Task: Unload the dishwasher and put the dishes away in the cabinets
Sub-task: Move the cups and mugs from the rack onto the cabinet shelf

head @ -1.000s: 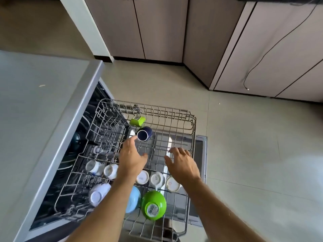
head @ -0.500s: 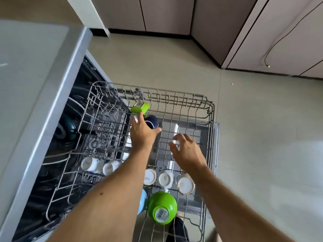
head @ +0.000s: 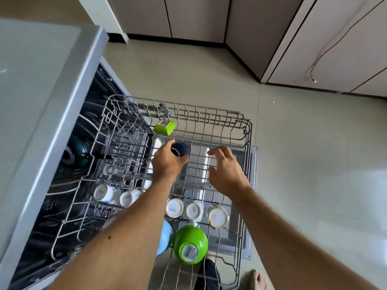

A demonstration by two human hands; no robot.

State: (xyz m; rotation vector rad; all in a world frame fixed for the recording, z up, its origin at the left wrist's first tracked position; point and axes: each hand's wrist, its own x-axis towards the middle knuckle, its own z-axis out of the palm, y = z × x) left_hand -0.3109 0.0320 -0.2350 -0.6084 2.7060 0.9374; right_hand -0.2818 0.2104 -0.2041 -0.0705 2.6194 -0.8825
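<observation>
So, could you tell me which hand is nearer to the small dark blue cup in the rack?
Left. The left hand grips the small dark blue cup; the right hand hovers open to its right, apart from it.

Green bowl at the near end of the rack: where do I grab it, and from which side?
The green bowl lies upside down, labelled base up. Probably come from above and spread fingers over its rounded wall, since the rim faces down into the rack.

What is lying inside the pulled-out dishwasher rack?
The rack holds white cups, a green bowl, a blue bowl, a small green dish and a dark blue cup in the left hand. The forearms cover some of the rack.
</observation>
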